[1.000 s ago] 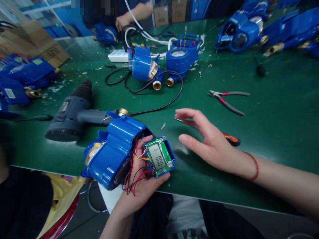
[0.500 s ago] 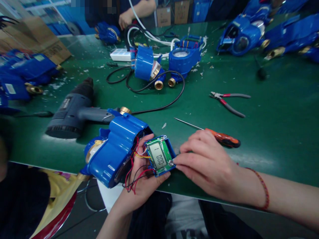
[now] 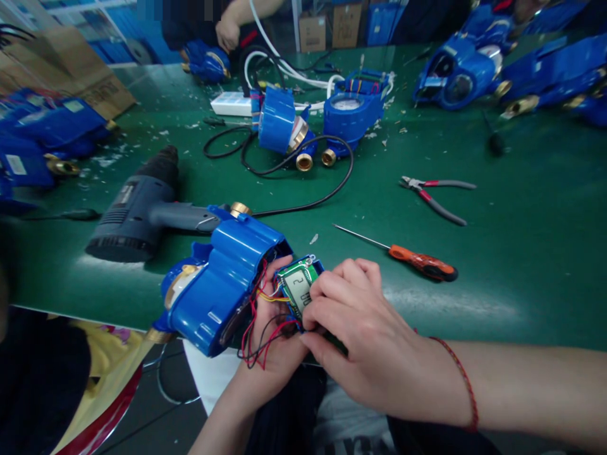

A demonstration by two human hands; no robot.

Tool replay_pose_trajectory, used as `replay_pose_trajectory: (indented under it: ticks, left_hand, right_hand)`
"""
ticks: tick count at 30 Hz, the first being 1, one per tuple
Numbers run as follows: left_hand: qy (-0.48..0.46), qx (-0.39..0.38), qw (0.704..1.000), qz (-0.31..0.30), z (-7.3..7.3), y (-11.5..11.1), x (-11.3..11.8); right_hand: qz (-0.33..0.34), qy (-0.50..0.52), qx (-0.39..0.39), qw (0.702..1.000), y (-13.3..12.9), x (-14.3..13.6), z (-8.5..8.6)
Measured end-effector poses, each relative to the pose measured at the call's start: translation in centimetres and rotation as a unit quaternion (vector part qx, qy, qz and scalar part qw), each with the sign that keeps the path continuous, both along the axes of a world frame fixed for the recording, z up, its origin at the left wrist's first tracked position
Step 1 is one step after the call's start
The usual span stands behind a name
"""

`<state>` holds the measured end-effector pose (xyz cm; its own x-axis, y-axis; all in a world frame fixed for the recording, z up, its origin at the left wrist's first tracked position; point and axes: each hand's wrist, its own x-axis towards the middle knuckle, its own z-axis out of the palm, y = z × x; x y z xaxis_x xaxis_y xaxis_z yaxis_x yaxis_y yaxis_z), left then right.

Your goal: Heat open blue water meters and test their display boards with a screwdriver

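A green circuit board with a small LCD screen (image 3: 297,289), set in a blue frame, rests in my left hand (image 3: 275,341), whose fingers curl round its edges. Red, black, yellow and white wires (image 3: 258,328) run from it into the blue water meter (image 3: 227,272) lying on its side at the left. My right hand (image 3: 355,322) is bent over the board's near right part, fingertips pressed against its lower edge and hiding part of the screen. Whether those fingers pinch anything small cannot be seen.
A grey heat gun (image 3: 142,208) lies behind the meter. To the right are an orange screwdriver (image 3: 422,262) and cutting pliers (image 3: 436,193). Further back stand two meters (image 3: 348,117) beside a white power strip (image 3: 232,104). Across the table shows another person's hand (image 3: 228,35).
My right hand has moved left and over the board, covering part of the screen. The visible digit on the display has gone from 1 to 2. My left hand stays put.
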<state>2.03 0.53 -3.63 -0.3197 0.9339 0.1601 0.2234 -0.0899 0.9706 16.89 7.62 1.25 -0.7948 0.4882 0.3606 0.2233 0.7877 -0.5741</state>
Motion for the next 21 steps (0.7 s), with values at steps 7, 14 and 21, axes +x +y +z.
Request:
replay_pose_trajectory:
  ticks: [7,14,21]
  left_hand:
    - [0.011,-0.008,1.000,0.024,0.5,0.2,0.4]
    - [-0.009,0.017,0.998,0.058,0.6,0.8,0.8]
    - [-0.108,0.044,0.987,0.112,-0.3,1.9,2.6]
  right_hand:
    - [0.002,-0.011,-0.086,0.996,0.3,-0.4,0.6]
    - [0.013,0.025,-0.099,0.995,0.1,0.0,0.4]
    - [-0.120,0.131,-0.150,0.973,1.2,2.1,-0.8]
